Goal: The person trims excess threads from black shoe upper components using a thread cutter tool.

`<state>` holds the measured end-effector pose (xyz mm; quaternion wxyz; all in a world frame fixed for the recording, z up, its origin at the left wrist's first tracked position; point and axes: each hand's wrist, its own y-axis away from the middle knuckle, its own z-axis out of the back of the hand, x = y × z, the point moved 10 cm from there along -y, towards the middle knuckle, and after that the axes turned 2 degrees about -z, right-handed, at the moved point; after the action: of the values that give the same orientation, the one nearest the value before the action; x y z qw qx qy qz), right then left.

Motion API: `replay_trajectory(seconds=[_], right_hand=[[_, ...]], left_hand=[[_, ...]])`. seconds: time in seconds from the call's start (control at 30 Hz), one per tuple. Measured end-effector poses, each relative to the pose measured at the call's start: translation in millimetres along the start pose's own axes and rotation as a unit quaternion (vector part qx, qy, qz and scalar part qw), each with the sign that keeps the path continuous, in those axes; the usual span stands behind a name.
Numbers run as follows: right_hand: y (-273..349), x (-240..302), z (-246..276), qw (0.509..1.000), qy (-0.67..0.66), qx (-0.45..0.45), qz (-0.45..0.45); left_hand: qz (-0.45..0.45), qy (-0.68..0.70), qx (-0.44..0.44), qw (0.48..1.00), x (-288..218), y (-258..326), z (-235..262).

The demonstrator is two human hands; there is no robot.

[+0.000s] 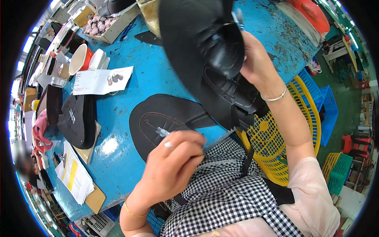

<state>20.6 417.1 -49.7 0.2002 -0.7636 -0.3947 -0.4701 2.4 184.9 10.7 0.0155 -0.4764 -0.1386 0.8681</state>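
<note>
Right hand gripping raised black shoe, left hand clenched below it

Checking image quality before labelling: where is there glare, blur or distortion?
Head view: fisheye bends the blue table edges; glare patch on it at lower left; the raised black shoe in the right hand looks soft; left hand sharp.
</note>
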Motion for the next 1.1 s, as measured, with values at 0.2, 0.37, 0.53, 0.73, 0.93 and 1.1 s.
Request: replay_trajectory(seconds=[0.2, 0.37, 0.53, 0.73, 0.93, 1.1], right_hand=[[-2.4, -31.2, 61.3, 0.983, -0.164, -0.076, 0.014], [0.2, -28.2, 45.9, 0.988, -0.147, -0.046, 0.017], [0.4, -26.2, 49.6, 0.985, -0.161, -0.052, 0.033], [-2.1, -27.0, 48.0, 0.982, -0.182, -0.039, 0.028], [9.5, -11.6, 31.8, 0.993, -0.095, -0.037, 0.052], [41.5, 22.2, 5.6, 0.999, -0.004, -0.002, 0.051]], left_hand=[[-0.079, -0.187, 0.028, 0.979, 30.7, -55.6, -65.9], [-0.091, -0.281, 0.048, 0.954, 46.5, -82.6, -81.5], [-0.052, -0.337, 0.054, 0.938, 59.7, -97.2, -87.4], [-0.155, -0.258, 0.172, 0.938, 30.7, -66.2, -110.8], [-0.118, -0.25, 0.145, 0.95, 35.0, -64.5, -108.4], [-0.109, -0.245, 0.14, 0.953, 32.6, -62.0, -104.9]])
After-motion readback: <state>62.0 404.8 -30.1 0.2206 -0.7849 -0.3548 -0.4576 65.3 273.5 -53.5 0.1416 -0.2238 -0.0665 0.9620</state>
